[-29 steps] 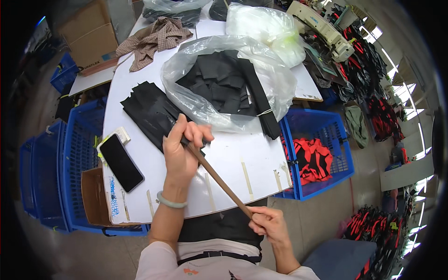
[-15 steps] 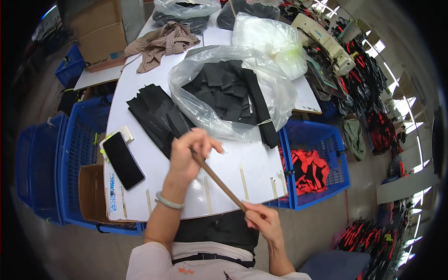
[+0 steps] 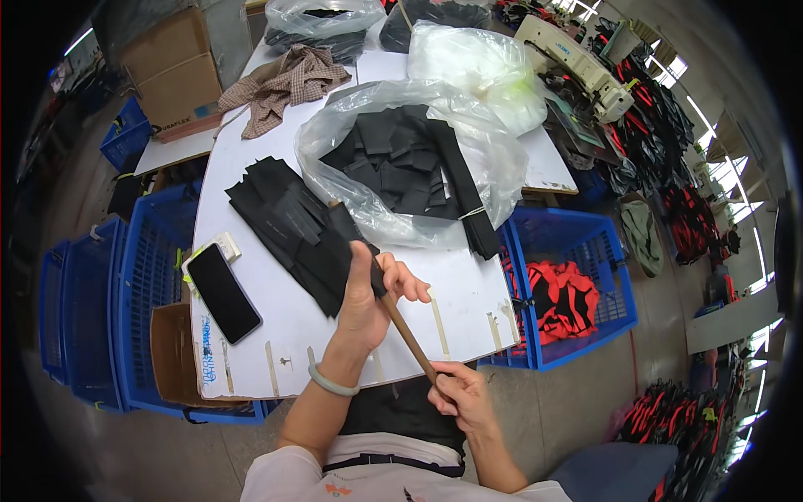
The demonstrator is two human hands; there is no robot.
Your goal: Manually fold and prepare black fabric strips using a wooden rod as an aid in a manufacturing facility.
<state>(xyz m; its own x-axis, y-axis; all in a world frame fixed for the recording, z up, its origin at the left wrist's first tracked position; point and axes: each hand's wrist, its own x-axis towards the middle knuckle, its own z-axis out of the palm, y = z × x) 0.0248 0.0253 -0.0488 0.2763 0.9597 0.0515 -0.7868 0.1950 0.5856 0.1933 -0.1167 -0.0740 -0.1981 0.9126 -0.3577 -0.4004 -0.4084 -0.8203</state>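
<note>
My right hand [image 3: 460,395] is closed round the lower end of a thin brown stick [image 3: 408,336], in front of the table's near edge. The stick slants up and left past my left hand [image 3: 372,297], whose thumb and fingers are spread on either side of it. A black fabric piece [image 3: 341,224] covers part of the stick's upper length, and the tip pokes out beyond it. Whether the fabric goes fully round the stick I cannot tell. Just left of it lies a fanned pile of black fabric pieces [image 3: 280,222] on the white table [image 3: 280,322].
A clear plastic bag [image 3: 322,180] of black pieces stands mid-table. A phone [image 3: 224,293] lies at the left edge, a checked cloth [image 3: 288,88] farther back. Blue crates flank the table; the right crate [image 3: 615,322] holds red and black pieces. A sewing machine [image 3: 577,63] stands far right.
The left hand has loosened from its grip and moved right and slightly down along the stick. Black fabric now shows on the stick's upper part. The right hand keeps its hold.
</note>
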